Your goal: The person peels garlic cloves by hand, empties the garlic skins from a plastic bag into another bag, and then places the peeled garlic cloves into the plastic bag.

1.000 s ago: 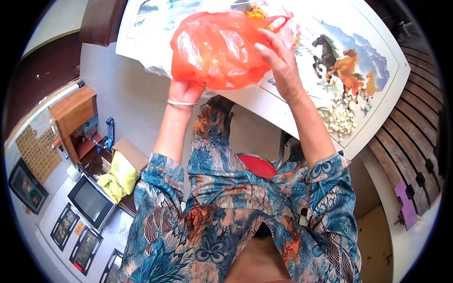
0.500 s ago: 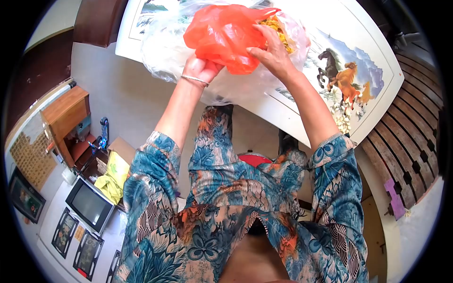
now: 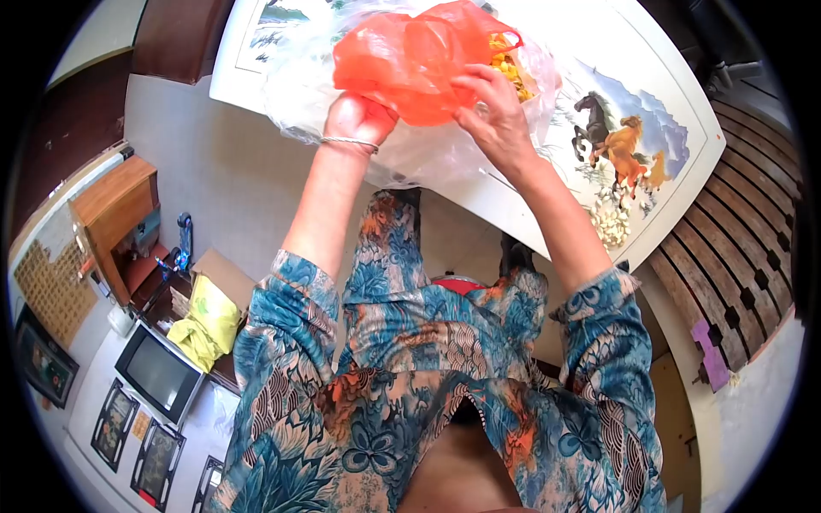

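Note:
A thin red plastic bag [image 3: 398, 64] is held up above the table, crumpled, with a handle loop at its upper right. My left hand [image 3: 361, 120] supports its lower left side, the fingers partly hidden by the red film. At the bag's right edge my right hand [image 3: 496, 120] is closed, thumb and fingers gripping the film. Under and around it spreads a large clear plastic bag [image 3: 299, 94]. Yellow pieces [image 3: 510, 73], too small to name, show inside the clear bag just behind my right hand.
The white table [image 3: 688, 162] bears a painting of horses. A small pile of pale pieces [image 3: 611, 224] lies near its front right edge. A slatted wooden bench [image 3: 735, 231] stands at right. A red round object [image 3: 457, 284] is on the floor between my legs.
The red bag has opened out upward and to the right, its handle loop now standing out. My right hand has shifted slightly down, and more yellow pieces are uncovered.

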Tool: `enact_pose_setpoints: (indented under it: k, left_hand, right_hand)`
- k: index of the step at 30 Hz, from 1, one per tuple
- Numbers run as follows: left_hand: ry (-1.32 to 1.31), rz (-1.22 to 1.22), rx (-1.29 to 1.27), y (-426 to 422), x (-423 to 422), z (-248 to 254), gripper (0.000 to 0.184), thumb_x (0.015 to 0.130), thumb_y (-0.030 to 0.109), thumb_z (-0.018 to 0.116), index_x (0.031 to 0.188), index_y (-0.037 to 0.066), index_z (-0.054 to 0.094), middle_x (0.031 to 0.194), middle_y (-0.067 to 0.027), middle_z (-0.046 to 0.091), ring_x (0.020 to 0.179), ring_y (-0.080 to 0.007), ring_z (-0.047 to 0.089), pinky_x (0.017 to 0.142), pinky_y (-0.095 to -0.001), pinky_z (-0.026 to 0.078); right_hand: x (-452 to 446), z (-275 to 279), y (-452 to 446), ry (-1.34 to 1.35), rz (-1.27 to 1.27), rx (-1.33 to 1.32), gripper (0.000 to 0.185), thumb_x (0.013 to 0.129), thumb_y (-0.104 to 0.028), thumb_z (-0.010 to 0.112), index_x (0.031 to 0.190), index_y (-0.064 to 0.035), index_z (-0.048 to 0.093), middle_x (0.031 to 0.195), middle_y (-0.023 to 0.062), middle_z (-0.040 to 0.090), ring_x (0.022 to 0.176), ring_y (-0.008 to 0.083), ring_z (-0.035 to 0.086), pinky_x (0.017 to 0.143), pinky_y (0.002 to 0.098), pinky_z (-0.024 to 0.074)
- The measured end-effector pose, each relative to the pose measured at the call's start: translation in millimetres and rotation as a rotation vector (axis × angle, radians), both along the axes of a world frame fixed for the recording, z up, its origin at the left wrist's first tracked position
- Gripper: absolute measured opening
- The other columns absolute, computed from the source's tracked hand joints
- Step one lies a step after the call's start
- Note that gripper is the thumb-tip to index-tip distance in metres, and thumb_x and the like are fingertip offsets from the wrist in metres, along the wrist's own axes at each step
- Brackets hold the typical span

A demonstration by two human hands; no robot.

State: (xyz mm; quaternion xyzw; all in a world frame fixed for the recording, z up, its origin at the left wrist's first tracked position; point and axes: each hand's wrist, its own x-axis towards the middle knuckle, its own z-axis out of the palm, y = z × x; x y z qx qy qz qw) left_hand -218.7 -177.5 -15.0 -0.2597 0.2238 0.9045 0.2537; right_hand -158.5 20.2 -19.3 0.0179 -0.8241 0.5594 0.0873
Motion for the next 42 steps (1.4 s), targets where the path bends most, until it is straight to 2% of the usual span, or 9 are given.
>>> enact_pose_setpoints:
  k: [7,14,18,27,30,34,36,40,42]
  left_hand:
    - [0.07,-0.03,-0.103,-23,-5,17,0.036,0.096,0.019,0.038,0.126,0.001,0.043,0.125,-0.0144,0.05,0.114,-0.0284,0.05,0.095,-0.0428,0.045]
    - [0.09,-0.093,-0.079,-13,13,22,0.036,0.095,0.019,0.039,0.127,0.001,0.042,0.125,-0.0147,0.05,0.112,-0.0288,0.051,0.094,-0.0439,0.045]
    - [0.043,-0.183,-0.401,-13,12,28,0.033,0.094,0.02,0.042,0.121,0.001,0.046,0.12,-0.0173,0.052,0.107,-0.029,0.054,0.091,-0.046,0.047]
    - [0.264,-0.173,-0.839,-33,11,82,0.023,0.089,0.023,0.054,0.092,0.0,0.061,0.075,-0.0103,0.065,0.061,-0.0191,0.064,0.059,-0.0318,0.056]
    - [0.164,-0.297,-0.875,-36,8,60,0.023,0.089,0.022,0.054,0.09,0.0,0.06,0.075,-0.0112,0.065,0.061,-0.0194,0.064,0.06,-0.0311,0.056]
    - [0.301,-0.134,-0.877,-35,1,77,0.022,0.089,0.02,0.055,0.088,-0.001,0.06,0.076,-0.0125,0.064,0.06,-0.021,0.064,0.056,-0.0318,0.055]
    - [0.213,-0.329,-0.947,-36,7,60,0.022,0.089,0.02,0.054,0.089,-0.001,0.06,0.077,-0.0111,0.064,0.064,-0.0196,0.064,0.063,-0.0319,0.055]
    - [0.324,-0.129,-0.844,-37,5,78,0.021,0.088,0.02,0.056,0.086,0.0,0.061,0.073,-0.0105,0.064,0.066,-0.0178,0.064,0.065,-0.0327,0.054]
    - [0.261,-0.336,-0.902,-39,16,53,0.02,0.088,0.019,0.056,0.088,0.0,0.06,0.076,-0.0101,0.065,0.065,-0.0171,0.063,0.062,-0.0307,0.053]
  right_hand:
    - [-25,18,22,-0.107,-0.145,-0.348,0.012,0.078,-0.008,0.062,0.088,-0.0022,0.061,0.095,0.0077,0.06,0.08,0.0152,0.058,0.066,0.0259,0.0485]
    - [-4,11,-9,-0.148,0.165,-0.234,0.02,0.076,-0.011,0.063,0.095,-0.007,0.063,0.095,0.0067,0.061,0.093,0.0207,0.057,0.069,0.0314,0.0493]
    - [-11,6,-9,-0.121,0.106,-0.135,0.012,0.075,-0.01,0.062,0.086,-0.0049,0.062,0.087,0.0096,0.061,0.079,0.0251,0.06,0.067,0.0311,0.0485]
    - [-37,66,39,0.124,-0.107,0.102,0.009,0.082,-0.008,0.061,0.09,-0.0042,0.064,0.077,0.0061,0.064,0.067,0.0168,0.059,0.061,0.0268,0.0475]
    - [-40,54,42,0.058,0.069,0.395,0.01,0.085,-0.005,0.059,0.093,-0.0013,0.064,0.076,0.0026,0.064,0.068,0.01,0.058,0.061,0.0234,0.0467]
    - [-45,67,51,0.196,-0.054,0.291,0.014,0.084,-0.01,0.061,0.096,-0.0039,0.063,0.073,0.0083,0.063,0.066,0.0117,0.059,0.062,0.025,0.0471]
    - [-41,62,50,-0.079,0.117,0.542,0.014,0.084,-0.012,0.061,0.096,-0.0057,0.064,0.071,0.0071,0.064,0.066,0.0118,0.059,0.061,0.0255,0.0472]
    - [-42,64,59,0.13,-0.083,0.205,0.013,0.083,-0.013,0.061,0.093,-0.0058,0.064,0.075,0.0092,0.064,0.063,0.0169,0.06,0.061,0.0276,0.0479]
    - [-34,61,55,-0.063,0.134,0.553,0.013,0.084,-0.011,0.061,0.095,-0.0046,0.063,0.078,0.0089,0.065,0.065,0.014,0.06,0.062,0.027,0.0485]
